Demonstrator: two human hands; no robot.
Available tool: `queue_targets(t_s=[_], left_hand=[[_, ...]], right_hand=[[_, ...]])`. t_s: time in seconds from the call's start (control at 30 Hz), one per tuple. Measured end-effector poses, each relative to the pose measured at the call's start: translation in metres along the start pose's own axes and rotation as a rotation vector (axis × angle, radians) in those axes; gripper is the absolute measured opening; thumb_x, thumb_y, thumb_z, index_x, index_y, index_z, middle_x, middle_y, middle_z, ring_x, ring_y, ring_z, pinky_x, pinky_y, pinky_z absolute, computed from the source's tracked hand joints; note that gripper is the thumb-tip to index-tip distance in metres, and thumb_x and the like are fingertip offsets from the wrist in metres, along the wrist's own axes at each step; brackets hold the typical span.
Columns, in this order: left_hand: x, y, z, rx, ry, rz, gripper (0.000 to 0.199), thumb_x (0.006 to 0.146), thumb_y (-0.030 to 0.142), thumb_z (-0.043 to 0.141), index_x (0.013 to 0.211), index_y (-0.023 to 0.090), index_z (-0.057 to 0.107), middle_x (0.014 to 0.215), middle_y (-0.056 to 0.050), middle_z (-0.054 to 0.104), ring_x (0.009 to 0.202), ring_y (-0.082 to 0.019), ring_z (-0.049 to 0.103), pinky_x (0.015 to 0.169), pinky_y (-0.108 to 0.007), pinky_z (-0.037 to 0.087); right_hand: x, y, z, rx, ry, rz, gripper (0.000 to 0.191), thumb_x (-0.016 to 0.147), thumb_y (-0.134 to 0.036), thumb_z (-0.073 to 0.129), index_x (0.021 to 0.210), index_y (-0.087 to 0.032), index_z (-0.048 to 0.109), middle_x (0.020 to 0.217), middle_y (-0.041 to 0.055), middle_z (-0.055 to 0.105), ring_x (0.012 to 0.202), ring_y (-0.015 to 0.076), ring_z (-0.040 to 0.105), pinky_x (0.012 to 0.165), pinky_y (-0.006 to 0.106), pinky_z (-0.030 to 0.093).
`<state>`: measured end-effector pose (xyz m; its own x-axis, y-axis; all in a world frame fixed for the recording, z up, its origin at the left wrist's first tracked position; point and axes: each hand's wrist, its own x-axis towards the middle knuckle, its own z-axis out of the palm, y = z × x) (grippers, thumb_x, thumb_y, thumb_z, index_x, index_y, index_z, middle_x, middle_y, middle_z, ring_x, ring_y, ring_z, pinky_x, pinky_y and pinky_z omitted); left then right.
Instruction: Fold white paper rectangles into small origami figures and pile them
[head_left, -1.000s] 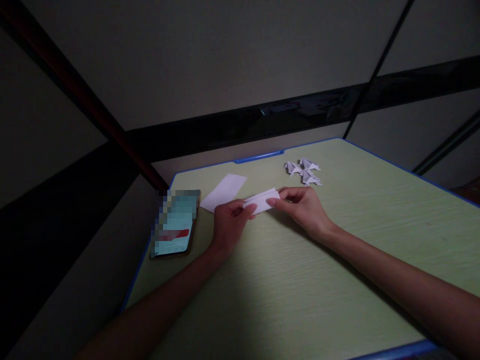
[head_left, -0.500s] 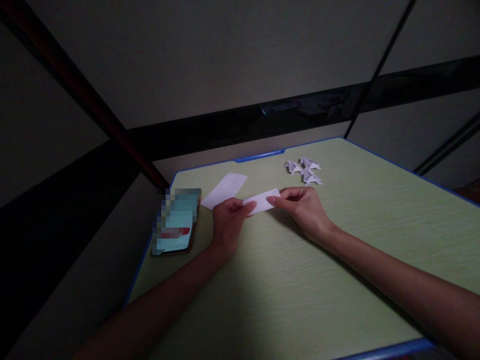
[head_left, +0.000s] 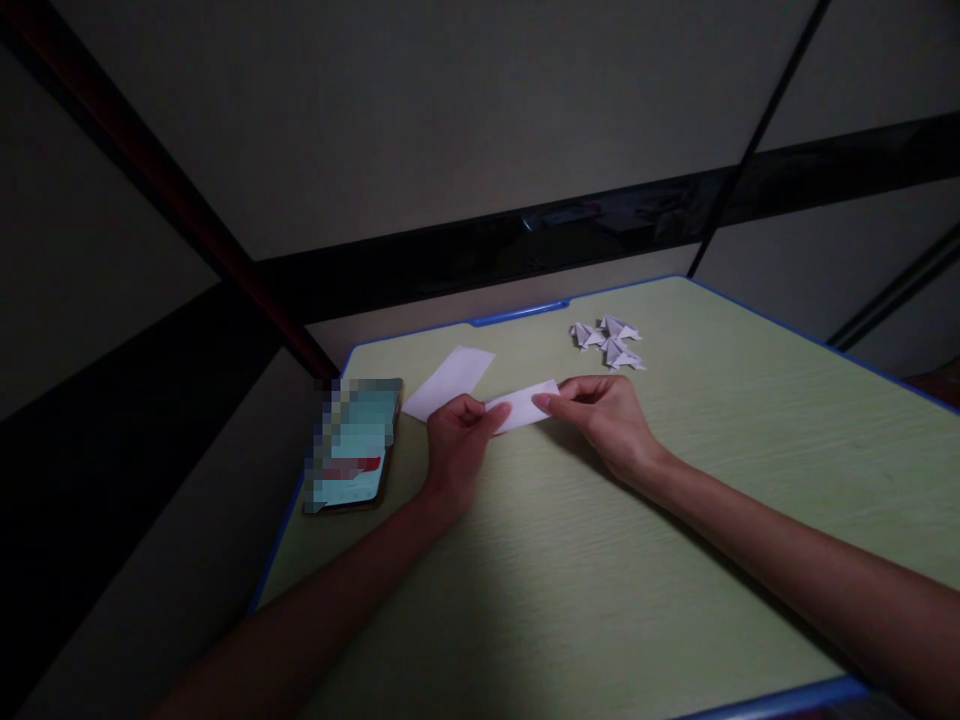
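Observation:
A small white paper strip (head_left: 523, 406), seemingly folded, is held above the table between my two hands. My left hand (head_left: 459, 445) pinches its left end, thumb on top and fingers curled beneath. At the other end, my right hand (head_left: 611, 420) grips the paper the same way, thumb on its face and fingers behind. Just beyond my left hand lies a flat white sheet of paper (head_left: 451, 382). Past my right hand sit three folded paper figures (head_left: 616, 328), close together. The underside of the held paper is hidden.
The pale green table (head_left: 600, 590) has a blue edge and a blue strip (head_left: 520, 313) at the back. A phone (head_left: 352, 445) with a lit, partly blurred screen lies at the left. Behind the table rises a panelled wall or cabinet (head_left: 487, 120) with a glossy black band.
Almost nothing differs. Both hands keep hold of the paper strip, which has tilted very slightly; the other items stay where they were.

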<state>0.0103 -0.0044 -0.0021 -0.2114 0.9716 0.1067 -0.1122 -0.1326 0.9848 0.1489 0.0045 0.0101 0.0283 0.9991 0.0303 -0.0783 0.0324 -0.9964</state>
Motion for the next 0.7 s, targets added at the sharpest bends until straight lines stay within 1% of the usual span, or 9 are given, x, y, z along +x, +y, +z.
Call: queue_targets(t_s=[0.13,0.27,0.4,0.47,0.53,0.7], left_hand=[[0.0001,0.0006,-0.0006,0.047,0.011,0.035,0.025,0.053,0.019,0.067,0.046,0.013,0.044,0.043,0.007,0.047,0.042,-0.003,0.041,0.044,-0.015,0.034],[0.0,0.0021,0.0,0.059,0.005,0.048,0.025,0.053,0.019,0.067,0.049,0.014,0.043,0.042,0.008,0.047,0.041,-0.004,0.044,0.043,-0.015,0.037],[-0.0005,0.0045,0.001,0.016,-0.028,0.035,0.024,0.054,0.018,0.067,0.063,0.016,0.046,0.041,0.009,0.049,0.042,-0.006,0.049,0.045,-0.016,0.042],[-0.0008,0.0055,0.0012,0.018,-0.043,0.024,0.024,0.054,0.018,0.067,0.072,0.016,0.05,0.042,0.009,0.051,0.043,-0.007,0.051,0.046,-0.017,0.044],[-0.001,0.0059,0.0014,0.034,-0.039,0.022,0.024,0.055,0.018,0.066,0.076,0.015,0.055,0.042,0.009,0.051,0.043,-0.006,0.05,0.047,-0.018,0.045],[-0.0012,0.005,0.0024,0.049,-0.01,0.0,0.016,0.054,0.021,0.067,0.068,0.013,0.063,0.053,0.002,0.061,0.049,-0.008,0.055,0.049,-0.019,0.046]], right_hand=[[-0.0008,-0.0004,-0.0005,0.011,-0.002,0.005,0.019,0.051,-0.023,0.068,0.044,-0.013,0.053,0.043,-0.0045,0.048,0.039,0.004,0.035,0.039,0.021,0.022],[-0.0004,0.0,-0.0012,0.018,0.005,0.027,0.018,0.051,-0.022,0.068,0.045,-0.013,0.053,0.043,-0.0043,0.049,0.039,0.0038,0.035,0.039,0.021,0.023],[0.0008,0.0015,-0.0015,0.031,0.008,0.028,0.018,0.05,-0.022,0.068,0.045,-0.013,0.054,0.044,-0.0042,0.049,0.04,0.0039,0.036,0.041,0.021,0.024],[0.0005,0.0016,-0.0014,0.043,0.01,0.037,0.018,0.05,-0.022,0.068,0.045,-0.013,0.053,0.044,-0.0043,0.049,0.039,0.0039,0.036,0.04,0.021,0.023],[-0.0002,0.0012,-0.0013,0.05,0.012,0.049,0.018,0.051,-0.022,0.068,0.045,-0.013,0.053,0.043,-0.0043,0.049,0.039,0.0038,0.036,0.04,0.021,0.023],[-0.0004,0.001,-0.0008,0.041,0.013,0.047,0.018,0.051,-0.022,0.067,0.046,-0.014,0.053,0.043,-0.0044,0.049,0.039,0.0039,0.035,0.04,0.021,0.022]])
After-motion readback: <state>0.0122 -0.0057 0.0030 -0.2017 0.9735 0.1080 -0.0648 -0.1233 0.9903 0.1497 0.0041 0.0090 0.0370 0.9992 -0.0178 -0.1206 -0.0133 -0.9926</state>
